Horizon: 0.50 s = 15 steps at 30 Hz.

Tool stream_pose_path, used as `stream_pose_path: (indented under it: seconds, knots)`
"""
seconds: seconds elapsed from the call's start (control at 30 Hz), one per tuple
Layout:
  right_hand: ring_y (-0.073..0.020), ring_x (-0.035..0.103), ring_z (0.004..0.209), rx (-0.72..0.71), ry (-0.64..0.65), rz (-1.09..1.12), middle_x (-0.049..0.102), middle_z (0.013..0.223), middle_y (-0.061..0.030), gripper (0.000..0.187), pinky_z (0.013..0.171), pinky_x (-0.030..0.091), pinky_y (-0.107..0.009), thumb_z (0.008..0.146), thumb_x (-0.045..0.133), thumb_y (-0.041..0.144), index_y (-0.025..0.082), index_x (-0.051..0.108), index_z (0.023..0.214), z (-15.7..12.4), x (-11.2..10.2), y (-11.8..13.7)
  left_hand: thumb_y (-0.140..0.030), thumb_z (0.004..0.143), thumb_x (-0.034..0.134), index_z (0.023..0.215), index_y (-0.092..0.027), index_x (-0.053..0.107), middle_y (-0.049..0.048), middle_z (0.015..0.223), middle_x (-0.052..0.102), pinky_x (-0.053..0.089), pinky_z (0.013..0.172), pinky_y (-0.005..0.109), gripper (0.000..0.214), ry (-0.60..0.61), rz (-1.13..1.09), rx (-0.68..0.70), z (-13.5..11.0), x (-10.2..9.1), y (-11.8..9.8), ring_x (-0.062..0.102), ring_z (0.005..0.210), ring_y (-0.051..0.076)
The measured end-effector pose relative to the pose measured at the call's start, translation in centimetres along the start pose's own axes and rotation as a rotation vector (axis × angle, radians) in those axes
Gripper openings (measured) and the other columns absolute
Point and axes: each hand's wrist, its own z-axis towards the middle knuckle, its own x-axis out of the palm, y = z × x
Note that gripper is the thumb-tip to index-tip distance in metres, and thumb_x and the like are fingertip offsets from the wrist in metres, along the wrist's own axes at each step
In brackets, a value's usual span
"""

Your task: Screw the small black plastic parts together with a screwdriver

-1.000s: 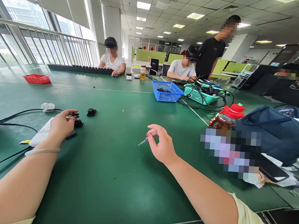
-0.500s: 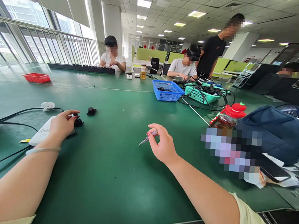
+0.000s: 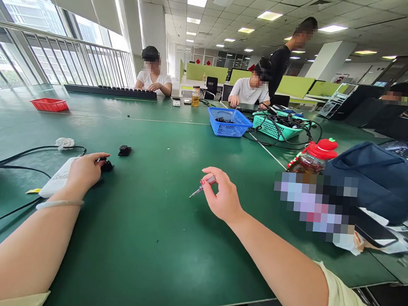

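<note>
The right hand (image 3: 222, 197) held a slim screwdriver with a pinkish translucent handle and a metal shaft (image 3: 197, 191), its thumb and fingers closed together around the handle; the tool lay tilted, the tip directed down and to the left over the near half of a broad, glossy green table (image 3: 156, 215). The left hand (image 3: 85, 172), with a pale ring-shaped bangle (image 3: 59, 204) at its wrist, reached over the left part of the table, its fingertips at a small black angular part (image 3: 108, 165); whether they were clamped on this part or merely touched it could not be told, since the fingers covered much of it. A second small black block (image 3: 124, 150) lay just beyond, apart from the hand. A white rounded box with dark markings (image 3: 58, 179) lay beside the left hand and was partly hidden by it, with black cables (image 3: 22, 170) nearby. Farther off stood a shallow red plastic tray (image 3: 49, 105), a blue perforated plastic basket (image 3: 229, 131) and, just beside the latter, a teal perforated plastic basket (image 3: 273, 128) heaped with dark cables. At the right, a red-lidded clear bottle (image 3: 311, 164) stood against a navy fabric bag (image 3: 378, 178).
</note>
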Motion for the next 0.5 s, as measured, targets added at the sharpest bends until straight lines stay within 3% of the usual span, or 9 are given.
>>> stream_pose_path:
  seconds: [0.27,0.5]
  knots:
    - [-0.0169,0.066,0.076,0.014,0.014,0.007,0.068,0.079,-0.0005,0.021,0.075,0.055,-0.032,0.089,0.051,0.017,0.025,0.054,0.109,-0.05,0.0,0.07,-0.025,0.09,0.042,0.124,-0.021,0.067,0.0067,0.128,0.065,0.046,0.098,0.037,0.042,0.005,0.006,0.084,0.05,0.32,-0.02,0.06,0.116,0.026]
    - [-0.0164,0.066,0.075,0.028,0.009,0.019,0.068,0.079,-0.0003,0.022,0.074,0.055,-0.031,0.089,0.051,0.018,0.025,0.054,0.109,0.01,0.0,0.04,-0.029,0.09,0.043,0.129,-0.018,0.063,0.0103,0.13,0.064,0.046,0.099,0.041,0.045,0.023,0.028,0.047,-0.08,0.32,-0.37,0.058,0.118,0.03]
